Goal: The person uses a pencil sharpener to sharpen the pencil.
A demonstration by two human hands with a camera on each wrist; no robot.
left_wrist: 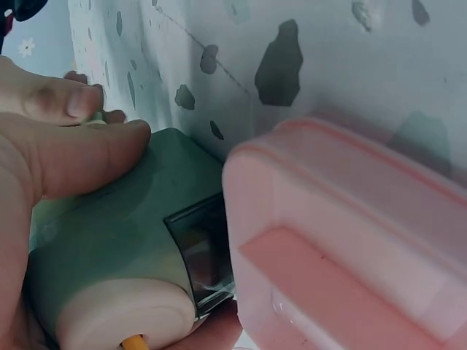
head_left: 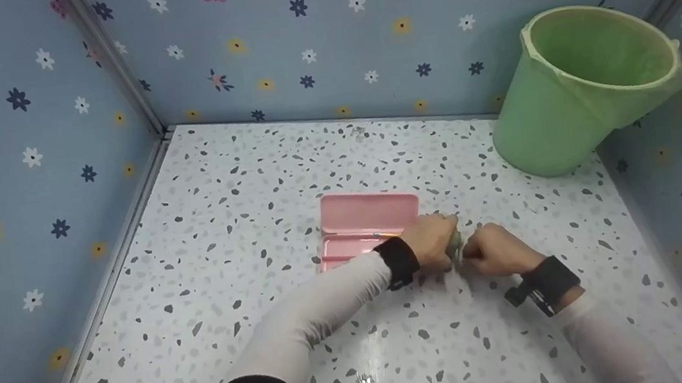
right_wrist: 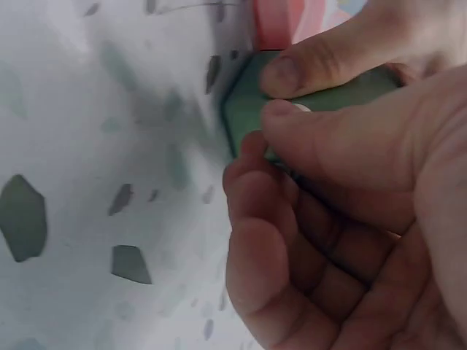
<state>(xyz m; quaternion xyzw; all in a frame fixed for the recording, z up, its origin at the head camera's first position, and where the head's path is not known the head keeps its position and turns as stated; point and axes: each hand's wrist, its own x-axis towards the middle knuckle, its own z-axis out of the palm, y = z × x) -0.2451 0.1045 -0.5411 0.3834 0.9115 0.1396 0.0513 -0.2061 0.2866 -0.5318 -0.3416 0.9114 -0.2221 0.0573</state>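
While the left hand [head_left: 432, 242] grips the green sharpener [left_wrist: 124, 219], the right hand [head_left: 496, 250] pinches a small pale knob [left_wrist: 96, 120] at its end. Close by the left hand's wrist lies the open pink case [head_left: 369, 211]; past it, the speckled tabletop [head_left: 222, 232] gives broad room, its edge well apart.

Soft, even light washes the bench [head_left: 203, 338] before me, a pale glare streaking its near side; the wrist views look dimmer and bluish, the right one shadowy, slightly blurred.
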